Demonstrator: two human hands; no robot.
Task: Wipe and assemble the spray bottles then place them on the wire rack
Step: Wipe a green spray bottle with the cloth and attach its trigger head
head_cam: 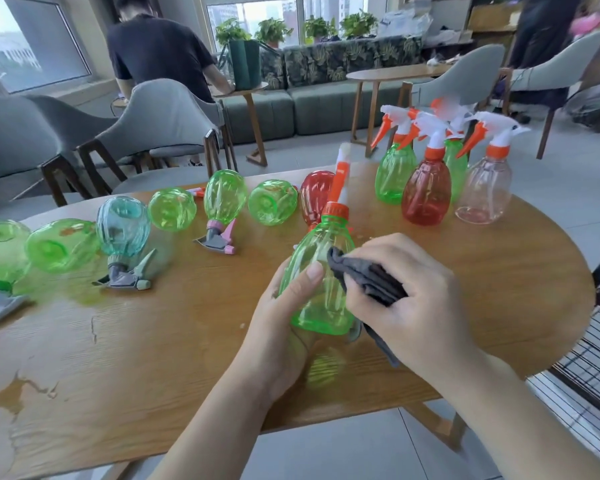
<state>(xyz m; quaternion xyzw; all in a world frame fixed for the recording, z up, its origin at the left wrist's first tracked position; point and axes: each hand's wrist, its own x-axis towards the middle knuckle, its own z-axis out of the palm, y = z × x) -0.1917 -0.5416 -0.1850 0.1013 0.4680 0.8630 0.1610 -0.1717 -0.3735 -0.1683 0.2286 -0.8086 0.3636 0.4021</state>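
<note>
We are gripping the green spray bottle (321,282) upright above the wooden table (153,341) in our left hand (284,323); our right hand (406,296), nearer its side, is clutching the grey cloth (368,275) against it.

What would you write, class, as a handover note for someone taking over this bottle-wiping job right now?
Left hand grips the green spray bottle, its sprayer fitted. Right hand presses the grey cloth against it.
Done: four assembled bottles stand at the table's far right.
Left: finish this wipe; the bottles lying in a row at the left and back await handling; none is on the wire rack at the right.
</note>
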